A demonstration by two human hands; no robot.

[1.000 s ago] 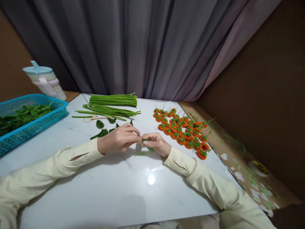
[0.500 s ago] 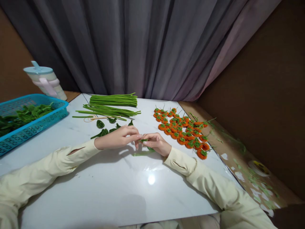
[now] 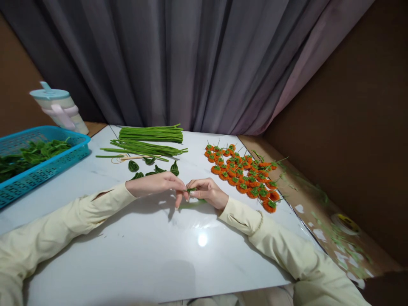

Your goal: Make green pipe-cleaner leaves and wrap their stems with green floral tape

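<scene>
The small green piece (image 3: pixel 192 189) is at the middle of the scene, above the white counter (image 3: pixel 134 255), its long axis running roughly sideways between the hands; its ends are hidden, so which way its tip points cannot be told. The right hand (image 3: pixel 210 192) pinches it between thumb and fingers. The left hand (image 3: pixel 156 183) reaches its left end with bent fingers, though whether they grasp it cannot be told. Dark green leaves (image 3: pixel 174 168) lie just beyond the left hand. Orange flowers (image 3: pixel 253 193) spread beyond the right. Markings on the yellow-centred roll (image 3: pixel 346 224) are too blurred to read.
</scene>
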